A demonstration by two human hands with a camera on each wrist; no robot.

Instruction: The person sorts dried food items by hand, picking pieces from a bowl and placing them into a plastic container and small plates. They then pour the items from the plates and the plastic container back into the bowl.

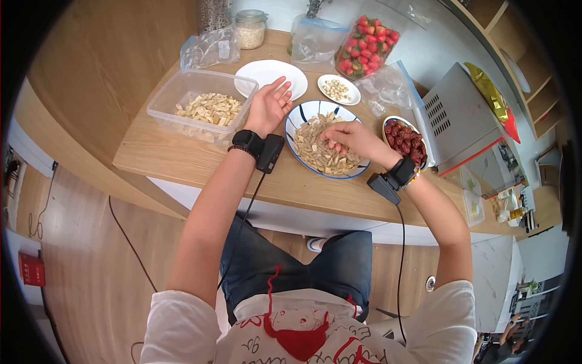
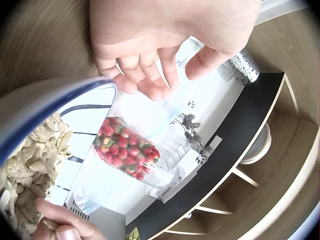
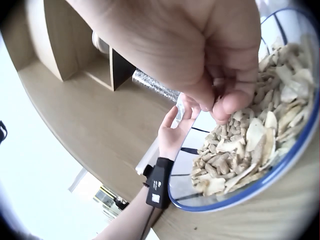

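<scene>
The dried slices [image 1: 315, 144] lie heaped in a blue-rimmed bowl [image 1: 296, 116], which rests on the wooden table [image 1: 182, 159]. The right hand [image 1: 359, 141] is positioned over the heap, with its thumb and fingers curled together. A small brownish piece [image 2: 48, 223] appears pinched at its fingertips. The left hand [image 1: 270, 110] is beside the bowl, its fingers extended, thumb apart, grasping nothing.

Left of the bowl is a clear plastic container [image 1: 159, 104] with more pale slices. Behind the left hand is a white plate [image 1: 273, 71]. Behind the bowl is a small dish [image 1: 354, 97] of pale kernels; to the right are dark red dates [image 1: 405, 142]. Strawberries [image 1: 367, 47] are at the rear, near a glass jar [image 1: 251, 31].

The left wrist view shows the gap between the left thumb and fingers, and a leafy sprig [image 2: 189, 125] whose top is cut off in the head view. The right wrist view shows individual slices, but not the dates.

Both wrist views crop the bowl. The left wrist view cuts off most of the right hand. The piece's outline is hard to make out.
</scene>
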